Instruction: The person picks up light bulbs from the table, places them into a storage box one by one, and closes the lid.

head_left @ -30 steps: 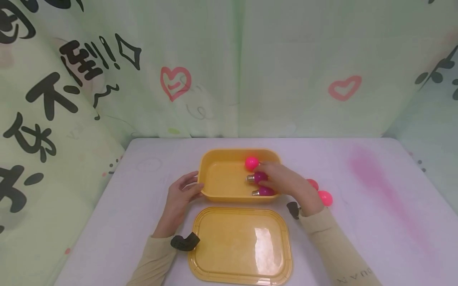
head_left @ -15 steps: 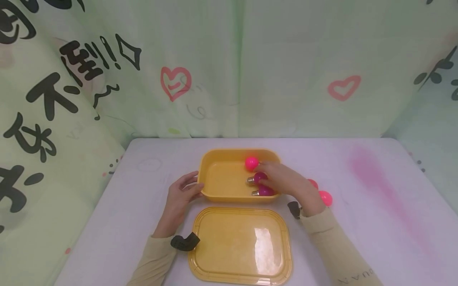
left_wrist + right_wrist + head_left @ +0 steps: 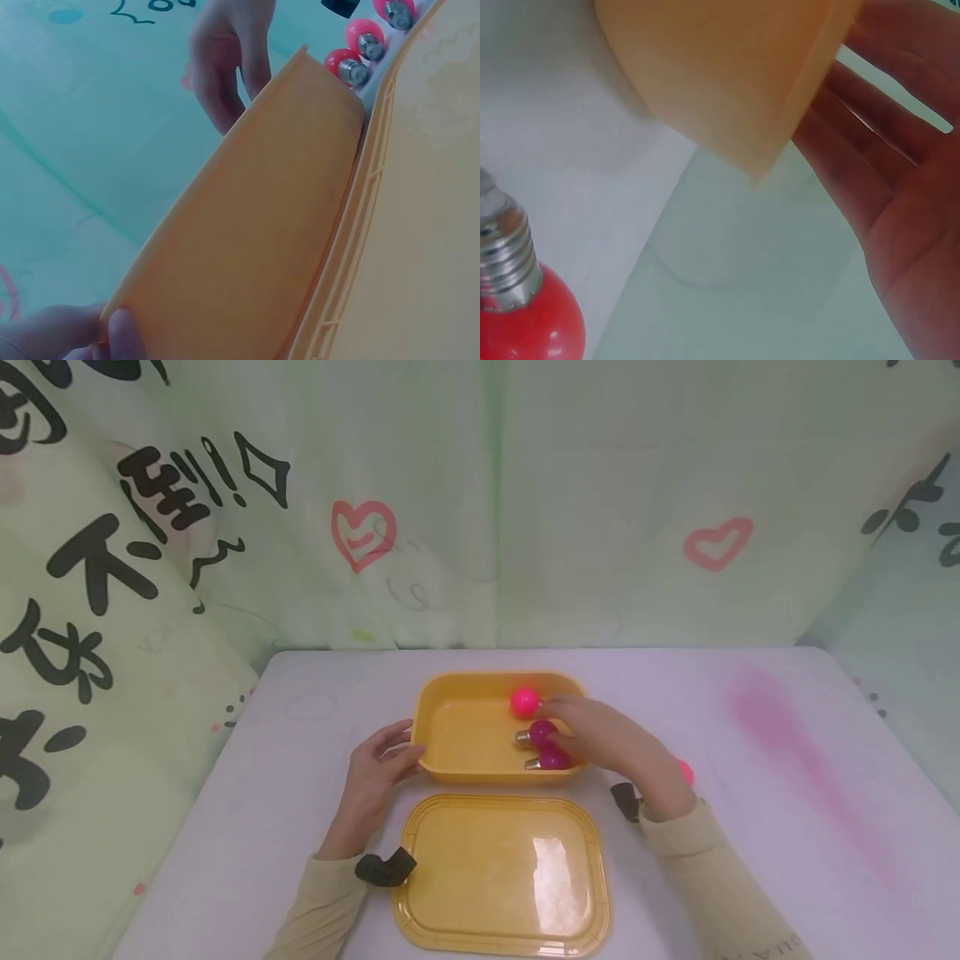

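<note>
With the box (image 3: 453, 731) pinched by the left hand (image 3: 377, 771) and the hold of the right hand (image 3: 617, 737) indeterminable, the farther purple bulb (image 3: 542, 733) inside, likely light, slick and fragile, should be grasped by its metal base (image 3: 522, 739).

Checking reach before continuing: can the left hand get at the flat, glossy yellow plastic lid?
Probably yes: the lid lies bare near the left hand, though that hand grips the deep yellow plastic box.
</note>
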A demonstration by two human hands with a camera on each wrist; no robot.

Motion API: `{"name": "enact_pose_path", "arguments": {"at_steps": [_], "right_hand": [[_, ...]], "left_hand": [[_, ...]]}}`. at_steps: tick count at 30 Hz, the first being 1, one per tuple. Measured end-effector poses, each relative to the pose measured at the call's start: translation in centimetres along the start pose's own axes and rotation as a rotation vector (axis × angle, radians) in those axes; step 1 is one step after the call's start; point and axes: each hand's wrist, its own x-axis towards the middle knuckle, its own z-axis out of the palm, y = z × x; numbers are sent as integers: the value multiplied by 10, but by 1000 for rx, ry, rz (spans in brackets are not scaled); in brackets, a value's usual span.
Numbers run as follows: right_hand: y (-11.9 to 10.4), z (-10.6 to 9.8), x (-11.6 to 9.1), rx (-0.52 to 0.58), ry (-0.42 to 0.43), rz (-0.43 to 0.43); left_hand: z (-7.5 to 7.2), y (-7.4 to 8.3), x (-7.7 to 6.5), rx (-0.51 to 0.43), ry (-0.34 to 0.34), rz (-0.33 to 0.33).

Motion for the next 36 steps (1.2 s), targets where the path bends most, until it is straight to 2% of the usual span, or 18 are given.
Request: {"name": "enact_pose_path", "arguments": {"at_steps": [13, 19, 26, 36], "right_hand": [[6, -10, -17, 34, 53, 17], [13, -17, -28, 42, 26, 116], [21, -21, -37, -10, 27, 123], [27, -25, -50, 23, -13, 185]], "left_hand": [[-5, -1, -2, -2, 15, 2], [-4, -1, -1, -11, 8, 1], [-1, -1, 2, 0, 17, -17], [1, -1, 3, 5, 18, -16]]}}
